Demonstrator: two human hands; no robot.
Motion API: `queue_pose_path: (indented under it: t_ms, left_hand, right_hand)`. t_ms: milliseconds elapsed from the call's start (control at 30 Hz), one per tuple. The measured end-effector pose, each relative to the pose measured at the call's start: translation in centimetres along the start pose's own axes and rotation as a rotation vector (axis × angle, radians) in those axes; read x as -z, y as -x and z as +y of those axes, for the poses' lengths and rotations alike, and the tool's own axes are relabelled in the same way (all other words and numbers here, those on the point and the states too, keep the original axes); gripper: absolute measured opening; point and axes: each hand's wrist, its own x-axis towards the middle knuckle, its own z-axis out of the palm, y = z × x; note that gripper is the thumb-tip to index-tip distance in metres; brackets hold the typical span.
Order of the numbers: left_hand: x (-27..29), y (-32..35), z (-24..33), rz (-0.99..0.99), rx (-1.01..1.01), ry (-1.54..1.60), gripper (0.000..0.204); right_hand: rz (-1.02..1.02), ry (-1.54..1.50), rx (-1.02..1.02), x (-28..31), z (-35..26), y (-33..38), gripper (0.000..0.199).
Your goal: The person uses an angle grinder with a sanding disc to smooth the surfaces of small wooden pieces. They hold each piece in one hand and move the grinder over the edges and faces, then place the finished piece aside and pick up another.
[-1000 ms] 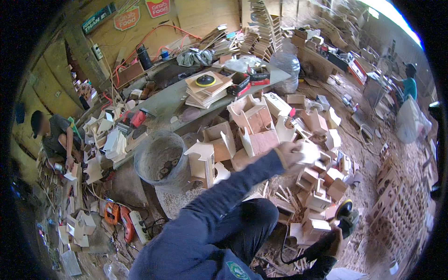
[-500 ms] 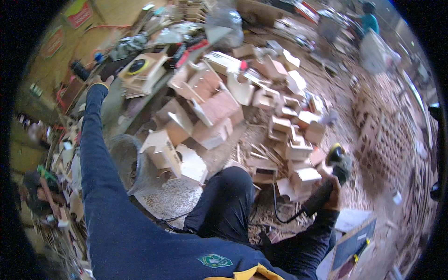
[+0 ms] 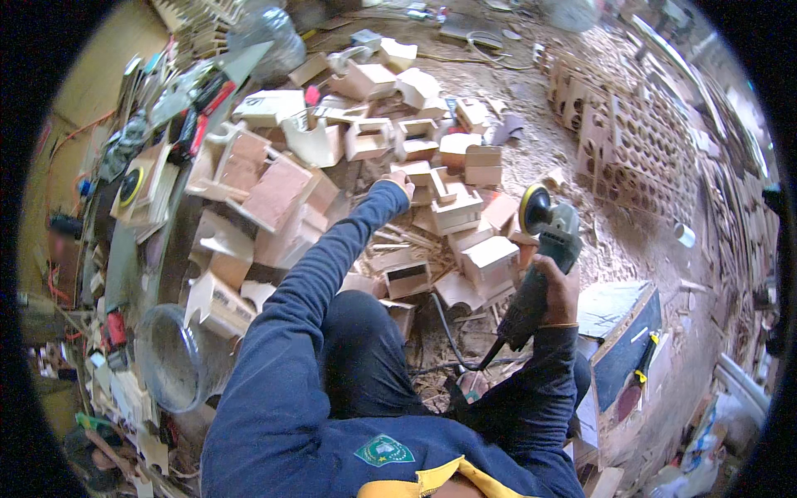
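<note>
In my right hand (image 3: 559, 290) I hold an angle grinder (image 3: 544, 274) with a dark green body. A round yellow-edged backing pad (image 3: 535, 207) sits on its head, tilted up and away from the wood, and its black cord hangs down and loops toward my knee. My left arm stretches forward, and my left hand (image 3: 403, 182) is at the near edge of a pile of small wooden boxes (image 3: 457, 214). Its fingers look curled beside a pale box (image 3: 413, 170); their tips are hidden, so I cannot tell what they grip.
Larger pink-faced wooden boxes (image 3: 278, 192) are heaped on the left beside a bench. A second yellow-rimmed pad (image 3: 130, 187) lies on stacked wood there. A clear round plastic container (image 3: 170, 357) stands near my left side. Perforated wooden panels (image 3: 635, 133) lie at far right; a dark-sided box (image 3: 623, 340) is at near right.
My left hand has left the stacked wood on the bench and come across to the small boxes. The view has turned rightward. The grinder stays in my right hand.
</note>
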Motion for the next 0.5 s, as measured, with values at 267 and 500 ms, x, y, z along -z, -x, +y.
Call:
queue_pose_path:
  t_ms: [267, 500]
  left_hand:
    - [-7.3, -4.8, 0.5, -0.350, -0.040, -0.594, 0.053]
    - [-7.4, -5.0, -2.4, -0.001, -0.528, -0.976, 0.029]
  right_hand:
    - [-0.003, 0.021, 0.080, 1.3, -0.3, 0.2, 0.044]
    - [-0.013, 0.017, 0.171, 1.0, -0.7, 0.6, 0.043]
